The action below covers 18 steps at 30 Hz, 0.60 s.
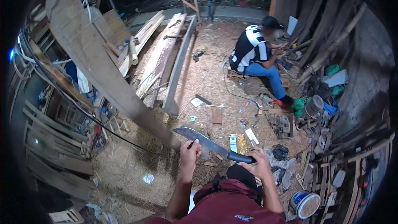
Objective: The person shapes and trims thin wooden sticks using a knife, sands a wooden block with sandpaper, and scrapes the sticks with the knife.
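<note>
A machete (203, 137) with a broad dark blade and a black handle lies across the view in front of my chest, its tip pointing left. My right hand (258, 164) is wrapped round the handle at its right end. My left hand (190, 151) is closed at the blade's lower edge near the tip, with thumb and fingertips pinched against the metal. The exact contact of the left fingertips is too small to make out. Below the blade are my maroon shirt (226, 201) and both bare forearms.
A person (253, 52) in a black-and-white shirt sits low at the right back. A wooden post (99, 64) slants past my left side. Behind it stands a long bench with planks (161, 54). Shavings, scraps and a yellow packet (241, 143) litter the floor; a white bucket (307, 205) stands at lower right.
</note>
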Motion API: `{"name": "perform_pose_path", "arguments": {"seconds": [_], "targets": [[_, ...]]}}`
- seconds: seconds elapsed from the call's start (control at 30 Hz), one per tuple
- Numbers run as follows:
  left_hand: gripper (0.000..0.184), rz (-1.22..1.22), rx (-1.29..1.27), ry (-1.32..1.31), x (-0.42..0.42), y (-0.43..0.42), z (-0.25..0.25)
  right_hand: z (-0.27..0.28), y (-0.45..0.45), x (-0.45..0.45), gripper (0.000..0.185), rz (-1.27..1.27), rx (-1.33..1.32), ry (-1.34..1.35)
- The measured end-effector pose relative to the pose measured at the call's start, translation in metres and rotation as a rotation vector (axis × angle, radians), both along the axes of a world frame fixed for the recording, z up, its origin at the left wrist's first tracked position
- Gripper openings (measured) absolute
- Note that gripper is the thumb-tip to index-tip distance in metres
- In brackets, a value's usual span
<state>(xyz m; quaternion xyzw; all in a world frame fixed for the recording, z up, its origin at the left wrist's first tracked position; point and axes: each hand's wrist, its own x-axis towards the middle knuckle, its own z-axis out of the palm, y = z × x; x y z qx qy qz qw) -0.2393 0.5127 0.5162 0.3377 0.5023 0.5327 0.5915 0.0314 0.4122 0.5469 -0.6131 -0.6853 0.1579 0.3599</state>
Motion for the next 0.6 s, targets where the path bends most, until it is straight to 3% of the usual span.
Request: {"name": "perform_pose_path", "arguments": {"seconds": [0.3,0.6], "targets": [[0.017,0.294,-0.076,-0.076,-0.008,0.033,-0.008,-0.010,0.103,0.010,0.041,0.263,-0.038,0.042],[0.015,0.481,-0.090,-0.149,0.033,0.137,-0.011,-0.013,0.242,0.049,0.038,0.474,-0.031,0.021]]}}
